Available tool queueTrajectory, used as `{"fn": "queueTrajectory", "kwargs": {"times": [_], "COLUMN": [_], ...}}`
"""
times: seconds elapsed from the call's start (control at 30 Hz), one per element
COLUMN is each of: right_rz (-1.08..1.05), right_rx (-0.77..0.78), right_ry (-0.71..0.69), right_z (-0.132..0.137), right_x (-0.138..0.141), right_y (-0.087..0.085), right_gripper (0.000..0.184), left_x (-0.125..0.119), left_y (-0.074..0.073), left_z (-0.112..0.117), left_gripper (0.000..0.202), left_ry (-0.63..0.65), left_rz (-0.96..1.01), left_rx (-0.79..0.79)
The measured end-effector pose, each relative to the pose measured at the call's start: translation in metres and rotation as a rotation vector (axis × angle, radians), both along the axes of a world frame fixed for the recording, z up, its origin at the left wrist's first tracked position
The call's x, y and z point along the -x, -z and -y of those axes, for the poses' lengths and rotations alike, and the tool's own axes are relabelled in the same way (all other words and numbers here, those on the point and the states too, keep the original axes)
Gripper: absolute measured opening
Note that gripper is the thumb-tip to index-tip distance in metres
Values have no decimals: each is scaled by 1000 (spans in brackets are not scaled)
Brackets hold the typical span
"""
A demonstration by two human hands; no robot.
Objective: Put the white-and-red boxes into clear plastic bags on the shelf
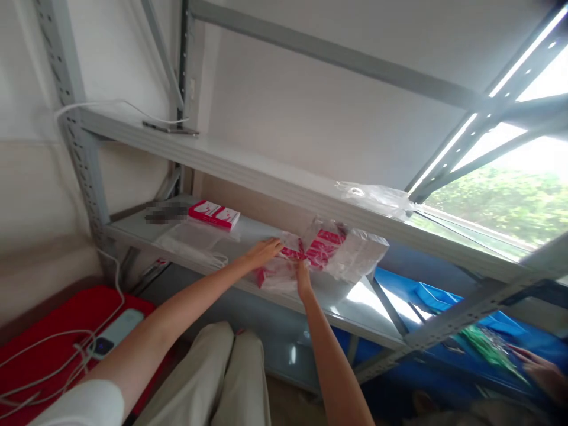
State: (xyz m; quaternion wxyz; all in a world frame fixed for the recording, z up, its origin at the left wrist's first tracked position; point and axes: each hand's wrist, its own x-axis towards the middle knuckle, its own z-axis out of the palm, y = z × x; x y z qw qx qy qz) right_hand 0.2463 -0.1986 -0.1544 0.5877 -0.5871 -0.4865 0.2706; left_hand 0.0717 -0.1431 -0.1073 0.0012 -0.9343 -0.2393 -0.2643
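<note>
On the middle shelf lies a clear plastic bag [361, 251], crumpled, with red-and-white boxes [326, 247] showing through it. My left hand [265, 251] reaches in from the left and holds the bag's near-left part, its fingertips partly lost in the plastic. Close beside it, my right hand [303, 278] grips the bag at its front, below the red boxes. Farther left on the same shelf sits a red-and-white box [214, 214] outside the bag. A flat clear plastic bag [190, 241] lies in front of that box.
Grey metal shelving [284, 189] surrounds my hands, with a board just above them. A clear plastic bag [375, 198] and a phone [171, 128] rest on the upper board. At lower left, a white cable [57, 337] and a pale device [116, 332] lie on a red surface. Another person's hand [539, 370] shows at lower right.
</note>
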Motion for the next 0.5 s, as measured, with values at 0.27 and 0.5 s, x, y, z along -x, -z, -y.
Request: {"fn": "queueTrajectory", "kwargs": {"times": [0.27, 0.5], "right_rz": [-12, -103], "right_rx": [-99, -87], "right_ry": [-112, -33], "right_z": [-14, -5], "right_x": [16, 3], "right_y": [-10, -6], "right_gripper": [56, 52], "left_x": [-13, -32], "left_y": [-12, 32], "left_z": [16, 7], "left_gripper": [22, 60], "left_ry": [-58, 166], "left_rz": [279, 470], "left_rx": [58, 496]}}
